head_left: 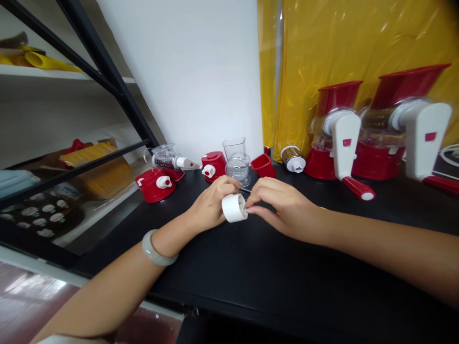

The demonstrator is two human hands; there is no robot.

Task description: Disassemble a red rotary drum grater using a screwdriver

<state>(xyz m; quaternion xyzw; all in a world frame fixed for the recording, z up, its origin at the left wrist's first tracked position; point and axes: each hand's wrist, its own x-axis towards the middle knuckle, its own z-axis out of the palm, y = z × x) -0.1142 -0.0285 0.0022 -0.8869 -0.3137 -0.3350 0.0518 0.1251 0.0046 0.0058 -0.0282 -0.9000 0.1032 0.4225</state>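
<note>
My left hand is closed around a short white plastic cylinder, its hollow end turned to the right. At that hollow end, the thumb and fingers of my right hand pinch something too small to name. Just behind my hands stand a clear plastic grater housing and a red hopper. Left of the housing is a red base with a white knob. A metal grater drum with a white end lies further right.
Two rotary graters with red hoppers and white cranks stand at the right on the black table. Another red base and a white crank handle are at the left. A black-framed shelf borders the left side.
</note>
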